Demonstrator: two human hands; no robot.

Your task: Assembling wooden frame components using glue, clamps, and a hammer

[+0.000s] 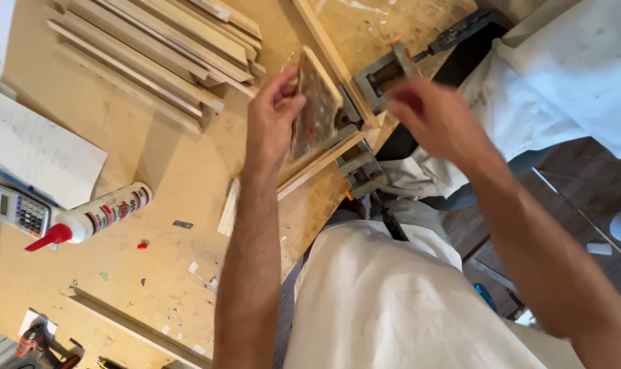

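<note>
Far left: sheet of white paper point(37, 154) on the wooden workbench point(167, 171), with a grey calculator point(17, 210) lying just below it. Beside that, a white glue bottle point(99, 215) on its side, red nozzle pointing toward the lower left. Bottom left corner: red and black power tool point(34, 342), only partly in view. Top left of centre: a stack of wooden strips point(167, 48) lying at a slant. Small metal bit point(182, 224) and red cap point(142, 244) loose on the bench between bottle and forearm.

Centre: left hand point(273, 119) raised over the bench, fingers curled closed on the edge of a small framed panel point(316, 109) with a mottled dark surface, held tilted against a wooden rail point(324, 48). Just right of the panel, at the bench edge, grey metal clamps point(365, 167) biting on the wood.

Right: right hand point(430, 116), blurred, at the orange-tipped bar clamp point(392, 68); fingers bent, cannot tell whether gripping it or only touching.
</note>
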